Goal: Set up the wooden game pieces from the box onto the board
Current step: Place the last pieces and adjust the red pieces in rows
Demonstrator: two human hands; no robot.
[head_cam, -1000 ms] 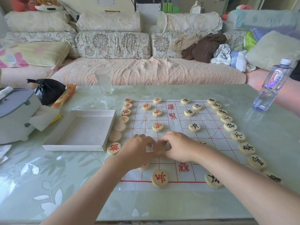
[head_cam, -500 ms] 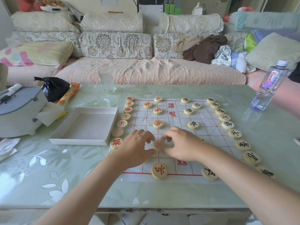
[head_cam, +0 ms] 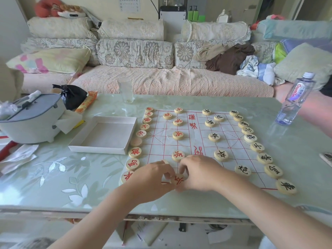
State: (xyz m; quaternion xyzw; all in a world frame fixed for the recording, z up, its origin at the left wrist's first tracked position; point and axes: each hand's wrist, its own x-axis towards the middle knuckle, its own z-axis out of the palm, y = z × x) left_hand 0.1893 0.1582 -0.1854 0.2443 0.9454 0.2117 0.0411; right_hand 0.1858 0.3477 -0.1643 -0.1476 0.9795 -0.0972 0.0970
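A white paper board (head_cam: pixel 233 155) with a red grid lies on the table. Red-lettered wooden discs line its left edge (head_cam: pixel 135 152) and black-lettered ones its right edge (head_cam: pixel 273 170); more stand on the grid. At the near edge a red-lettered piece (head_cam: pixel 177 179) sits between my two hands. My left hand (head_cam: pixel 152 177) pinches its left side with curled fingers, and my right hand (head_cam: pixel 199 173) grips its right side. Another disc (head_cam: pixel 165 161) shows partly behind my left hand. The white box (head_cam: pixel 107 135) left of the board is empty.
A water bottle (head_cam: pixel 294 101) stands at the far right beside another person's arm (head_cam: pixel 316 112). A drinking glass (head_cam: pixel 125 90) stands beyond the board. A grey appliance (head_cam: pixel 32 119), tissue and a black bag (head_cam: pixel 71 96) fill the left side. A phone (head_cam: pixel 327 158) lies at the right edge.
Both hands came back from the middle of the board to its near edge, leaving a red piece on the grid, and now hold the red piece at the edge.
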